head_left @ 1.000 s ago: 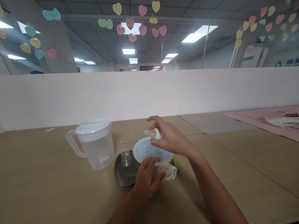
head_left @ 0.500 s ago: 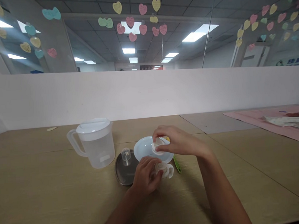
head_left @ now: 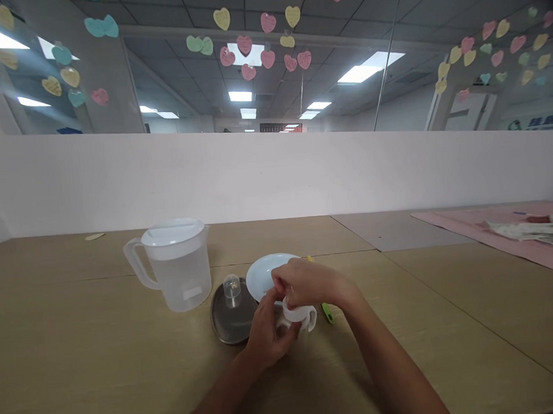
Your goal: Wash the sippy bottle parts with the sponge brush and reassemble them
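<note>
My left hand (head_left: 264, 337) is wrapped round a small clear baby bottle (head_left: 282, 323) with a white loop handle (head_left: 311, 320) on its right side. My right hand (head_left: 316, 282) grips a white ring-shaped cap (head_left: 296, 312) from above, at the bottle's mouth. Its fingertips are partly hidden, and the two hands meet there. Left of them lies a dark metal tray (head_left: 227, 325), on which a clear domed cover (head_left: 232, 286) stands. Just behind the hands is a white bowl (head_left: 264, 274), partly covered by my right hand.
A translucent lidded pitcher (head_left: 182, 275) stands at the left. A green-handled utensil (head_left: 328, 314) lies right of the bottle, partly hidden. Far right, a pink cloth (head_left: 465, 223) carries crumpled white material (head_left: 535, 232). A white wall (head_left: 256, 177) runs along the table's back.
My right hand has come down and left, bringing the white cap from above the bowl onto the bottle's mouth. My left hand stays round the bottle.
</note>
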Available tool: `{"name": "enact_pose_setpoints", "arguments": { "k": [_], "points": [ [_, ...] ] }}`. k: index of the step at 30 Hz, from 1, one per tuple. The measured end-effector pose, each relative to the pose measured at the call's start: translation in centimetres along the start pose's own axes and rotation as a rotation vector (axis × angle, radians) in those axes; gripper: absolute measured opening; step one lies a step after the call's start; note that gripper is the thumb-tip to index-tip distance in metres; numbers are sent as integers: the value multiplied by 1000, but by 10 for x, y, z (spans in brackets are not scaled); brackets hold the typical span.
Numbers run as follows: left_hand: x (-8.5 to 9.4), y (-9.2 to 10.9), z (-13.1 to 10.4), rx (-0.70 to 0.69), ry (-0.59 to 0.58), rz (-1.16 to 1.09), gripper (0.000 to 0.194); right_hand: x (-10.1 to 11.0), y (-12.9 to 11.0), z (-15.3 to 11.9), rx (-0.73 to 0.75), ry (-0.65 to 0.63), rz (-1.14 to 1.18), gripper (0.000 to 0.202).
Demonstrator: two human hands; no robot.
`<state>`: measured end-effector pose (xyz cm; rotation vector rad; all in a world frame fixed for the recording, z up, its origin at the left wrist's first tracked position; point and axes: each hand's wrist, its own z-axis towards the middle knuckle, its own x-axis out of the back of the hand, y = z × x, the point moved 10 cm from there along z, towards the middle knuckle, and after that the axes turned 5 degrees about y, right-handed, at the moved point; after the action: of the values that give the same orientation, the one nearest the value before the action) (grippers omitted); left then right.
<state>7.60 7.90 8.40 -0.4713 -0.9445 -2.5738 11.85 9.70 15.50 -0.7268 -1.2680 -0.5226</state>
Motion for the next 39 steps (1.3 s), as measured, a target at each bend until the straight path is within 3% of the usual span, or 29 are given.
{"name": "enact_pose_setpoints", "arguments": {
  "k": [9, 14, 19, 23, 25, 27, 30, 34, 39],
  "points": [
    [3, -2, -5, -81, 49, 106, 56, -3, -4, -5, 10, -79, 46, 15],
    [1, 6, -4, -109, 28, 214, 54, -2, -6, -20, -19, 39, 22, 21],
    [2, 6, -2, -53, 22, 201, 57, -6, 15, -30, 14, 121, 321, 20],
    [2, 7, -3, -69, 29, 182, 61, -25, 42, -31, 40, 299, 587, 18],
    [1, 7, -3, -85, 23, 178, 60, -30, 55, -37, 47, 545, 649, 20],
    [0, 6, -4, -109, 26, 178, 61, -37, 58, -46, 103, 751, 628, 29],
    [-1, 9, -4, -174, 26, 192, 62, -50, 52, -54, 165, 872, 545, 42],
    [1, 16, -2, -235, 49, 266, 57, -56, 56, -56, 104, 865, 535, 39],
    [4, 19, 1, -231, 64, 313, 54, -53, 48, -60, 209, 773, 589, 38]
  ]
}}
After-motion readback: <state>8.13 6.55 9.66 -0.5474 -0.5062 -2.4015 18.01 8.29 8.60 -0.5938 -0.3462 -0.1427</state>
